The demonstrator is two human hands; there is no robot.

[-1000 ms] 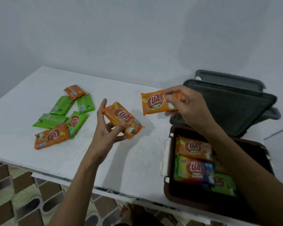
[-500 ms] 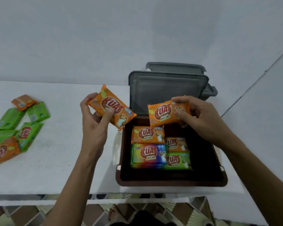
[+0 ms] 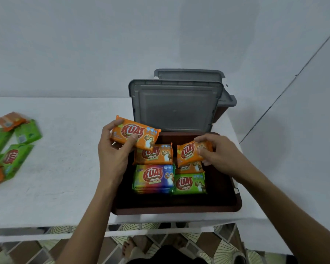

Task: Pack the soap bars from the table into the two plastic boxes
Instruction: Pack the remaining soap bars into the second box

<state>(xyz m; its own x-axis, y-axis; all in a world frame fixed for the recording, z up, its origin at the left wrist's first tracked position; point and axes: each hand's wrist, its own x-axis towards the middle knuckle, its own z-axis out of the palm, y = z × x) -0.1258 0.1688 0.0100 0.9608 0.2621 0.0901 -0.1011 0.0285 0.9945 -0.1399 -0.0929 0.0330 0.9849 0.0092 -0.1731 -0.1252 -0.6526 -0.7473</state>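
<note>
Above the brown box [image 3: 179,211], one orange bar [image 3: 135,133] is gripped by the left hand [image 3: 113,159], a second bar [image 3: 189,152] by the right hand [image 3: 220,155]; packed bars [image 3: 153,178] could be knocked askew by a careless drop.

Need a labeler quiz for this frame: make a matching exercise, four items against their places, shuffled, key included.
1. left orange bar, in left hand
2. right orange bar, in right hand
3. rainbow bar
4. front grey lid

A. standing up behind the brown box
B. lying flat in the box, near-left
C. held at the box's back-left corner
D. held over the box's right half

Pairs: 1-C, 2-D, 3-B, 4-A
</note>
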